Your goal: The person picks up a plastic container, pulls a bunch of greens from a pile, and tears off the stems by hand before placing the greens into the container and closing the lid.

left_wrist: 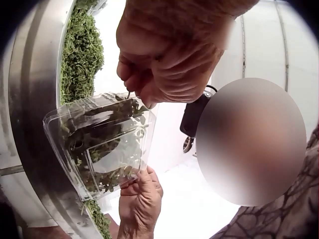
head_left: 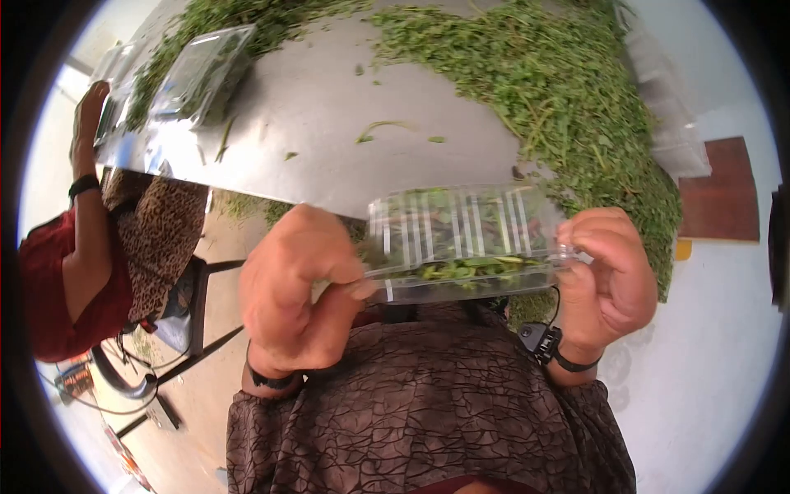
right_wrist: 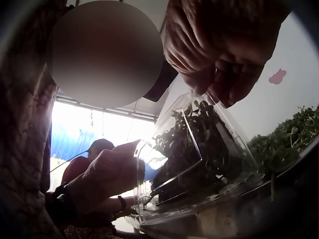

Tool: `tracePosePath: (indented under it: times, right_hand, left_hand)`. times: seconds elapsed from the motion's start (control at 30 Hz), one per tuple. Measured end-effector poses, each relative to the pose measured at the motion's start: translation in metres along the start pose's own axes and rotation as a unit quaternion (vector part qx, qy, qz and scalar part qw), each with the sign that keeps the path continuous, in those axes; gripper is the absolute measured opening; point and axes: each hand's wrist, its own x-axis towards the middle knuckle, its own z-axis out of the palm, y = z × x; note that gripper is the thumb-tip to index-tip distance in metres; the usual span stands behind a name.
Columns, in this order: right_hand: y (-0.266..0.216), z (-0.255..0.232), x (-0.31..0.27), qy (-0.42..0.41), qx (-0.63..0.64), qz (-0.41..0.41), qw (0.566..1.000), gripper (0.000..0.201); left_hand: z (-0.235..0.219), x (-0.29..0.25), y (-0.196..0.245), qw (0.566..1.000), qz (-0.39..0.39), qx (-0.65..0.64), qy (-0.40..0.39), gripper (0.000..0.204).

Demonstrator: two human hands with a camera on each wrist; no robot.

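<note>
A clear plastic clamshell box [head_left: 461, 284] full of green leafy sprigs is held up in front of the body, at the near edge of the table. My left hand [head_left: 300, 284] pinches its left edge between thumb and curled fingers. At the opposite end, my right hand [head_left: 613, 280] pinches the box's right edge with fingertips and thumb. In the left wrist view, leaves show dark through the clear wall of the box [left_wrist: 114, 154]. Its lid [head_left: 453, 222] lies over the leaves, with pale stripes of reflected light across it.
A metal table [head_left: 329, 107] carries a large heap of cut greens [head_left: 543, 82] at the right. More clear boxes [head_left: 206, 74] stand at the far left among greens. Another person's arm [head_left: 86, 230] reaches onto the table there, beside a dark chair frame [head_left: 193, 305].
</note>
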Motion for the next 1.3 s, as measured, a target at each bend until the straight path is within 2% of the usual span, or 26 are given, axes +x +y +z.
tracePosePath:
  times: [0.23,0.3,0.33,0.4,0.5,0.57,0.8,0.9,1.1,1.2,1.3]
  right_hand:
    - [0.004,-0.003,0.002,-0.004,-0.002,-0.025,1.0,0.022]
    - [0.003,-0.002,0.002,-0.006,-0.005,-0.027,1.0,0.023]
    - [0.003,-0.002,0.003,-0.006,-0.002,-0.029,1.0,0.024]
    - [0.003,-0.003,0.005,-0.005,-0.004,-0.032,0.999,0.025]
    - [0.001,-0.007,0.007,-0.009,0.002,-0.03,0.999,0.025]
    - [0.0,-0.012,0.009,-0.056,-0.039,-0.044,0.997,0.022]
    - [-0.003,-0.012,0.013,-0.066,-0.038,-0.037,0.996,0.022]
    - [-0.003,-0.011,0.015,-0.049,-0.029,-0.033,0.998,0.028]
    - [-0.004,-0.014,0.016,-0.059,-0.052,-0.062,0.995,0.03]
    - [-0.006,-0.018,0.02,-0.078,-0.054,-0.057,0.994,0.032]
    - [-0.013,-0.024,0.026,-0.12,-0.066,-0.029,0.99,0.024]
  left_hand:
    - [0.0,-0.006,0.001,1.0,-0.009,0.011,0.001,0.026]
    - [0.0,-0.006,0.004,0.998,-0.057,-0.008,0.016,0.026]
    - [0.0,-0.006,0.006,0.998,-0.053,-0.011,0.015,0.026]
    - [0.0,-0.004,0.011,0.995,-0.083,0.045,0.013,0.027]
    - [-0.004,-0.001,0.012,0.995,-0.081,0.052,-0.018,0.029]
    - [-0.004,0.001,0.013,0.995,-0.078,0.057,-0.027,0.029]
    - [-0.009,0.0,0.014,0.993,-0.085,0.067,-0.05,0.027]
    - [-0.008,0.001,0.014,0.993,-0.079,0.065,-0.05,0.025]
    - [-0.009,0.0,0.014,0.993,-0.073,0.077,-0.054,0.024]
    - [-0.009,0.001,0.015,0.993,-0.07,0.078,-0.058,0.024]
    - [-0.009,0.004,0.015,0.993,-0.066,0.079,-0.062,0.024]
